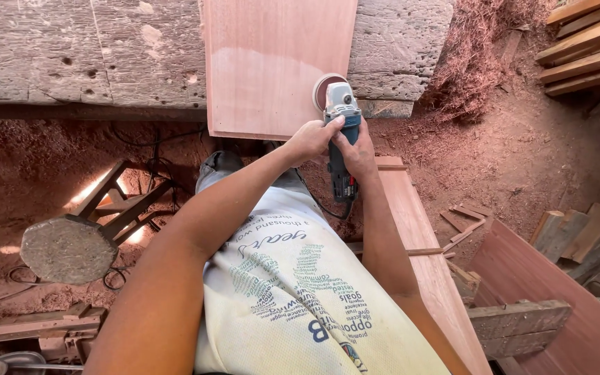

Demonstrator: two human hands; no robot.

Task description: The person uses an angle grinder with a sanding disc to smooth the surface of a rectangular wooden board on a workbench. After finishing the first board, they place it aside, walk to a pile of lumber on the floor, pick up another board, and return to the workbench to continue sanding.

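Left hand [312,139]: grips the sander [342,132] body.
Right hand [357,151]: wraps the handle.
Disc [326,89]: pressed on the board's [272,62] right edge.
Board: lies on the bench [85,52].

Smooth matt wood panel [272,62]; rough weathered wood bench [85,52]; plastic-bodied sander [342,132].

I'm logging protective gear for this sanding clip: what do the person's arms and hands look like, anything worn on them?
Both arms are bare to the frame edge: no sleeves in view, no gloves, watch or rings on the left hand or right hand. Fingers are uncovered. The only clothing showing is a pale printed shirt.
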